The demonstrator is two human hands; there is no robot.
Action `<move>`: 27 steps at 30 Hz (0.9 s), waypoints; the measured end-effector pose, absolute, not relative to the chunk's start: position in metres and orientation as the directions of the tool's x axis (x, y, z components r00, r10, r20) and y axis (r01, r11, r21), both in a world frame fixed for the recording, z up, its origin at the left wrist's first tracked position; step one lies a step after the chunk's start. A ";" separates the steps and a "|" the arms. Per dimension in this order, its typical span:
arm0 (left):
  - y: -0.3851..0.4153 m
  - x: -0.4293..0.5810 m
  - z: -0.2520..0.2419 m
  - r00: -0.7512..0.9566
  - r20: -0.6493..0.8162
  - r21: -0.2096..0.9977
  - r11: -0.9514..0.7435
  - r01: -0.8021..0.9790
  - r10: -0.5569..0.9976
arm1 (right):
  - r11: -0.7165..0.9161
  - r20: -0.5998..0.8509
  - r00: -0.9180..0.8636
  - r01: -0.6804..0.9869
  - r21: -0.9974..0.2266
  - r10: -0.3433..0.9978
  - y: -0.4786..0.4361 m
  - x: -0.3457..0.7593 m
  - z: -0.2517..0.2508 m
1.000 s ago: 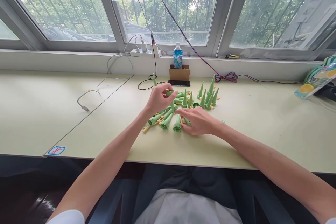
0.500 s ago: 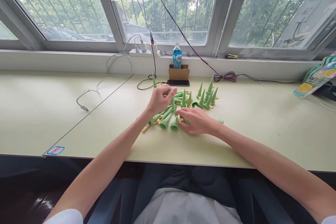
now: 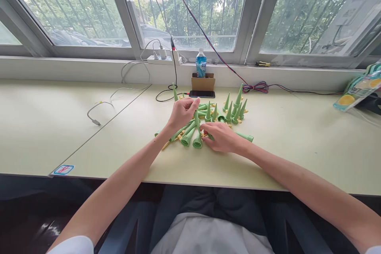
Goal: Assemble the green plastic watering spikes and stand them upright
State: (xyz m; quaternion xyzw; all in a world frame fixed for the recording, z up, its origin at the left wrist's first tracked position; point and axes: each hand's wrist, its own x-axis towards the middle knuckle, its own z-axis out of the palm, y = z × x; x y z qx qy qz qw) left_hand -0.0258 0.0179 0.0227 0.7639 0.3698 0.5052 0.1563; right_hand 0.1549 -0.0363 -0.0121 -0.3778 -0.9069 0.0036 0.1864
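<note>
My left hand (image 3: pixel 183 112) is closed, pinching a green plastic watering spike (image 3: pixel 197 120) held point down over the pile. Just below and to the right, my right hand (image 3: pixel 222 137) has its fingers pressed together close to the spike's lower end; a bit of yellow shows by them, but what they hold is hidden. Hollow green spikes (image 3: pixel 186 140) lie under and in front of the hands, with thin yellow pieces (image 3: pixel 166 145) among them. Behind my right hand, several green spikes (image 3: pixel 235 113) stand point up, some with small yellow valves at the base.
A phone (image 3: pixel 202 94) lies before a cardboard box (image 3: pixel 203 83) and a blue-labelled bottle (image 3: pixel 201 63). Bundled wires (image 3: pixel 258 86) run along the sill. To the left is a cable (image 3: pixel 95 122); a plastic package (image 3: pixel 354 91) sits far right. One spike (image 3: pixel 245 137) lies beside my right wrist.
Both hands keep nearly the same pose, with the left shifting very slightly. My right forearm has dropped a little, showing more of the spike lying beside the wrist.
</note>
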 end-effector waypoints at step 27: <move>0.015 -0.023 0.020 0.209 0.599 0.676 -0.628 0.385 0.773 | 0.771 0.660 -0.485 0.592 -0.235 0.574 -0.028 0.158 -0.011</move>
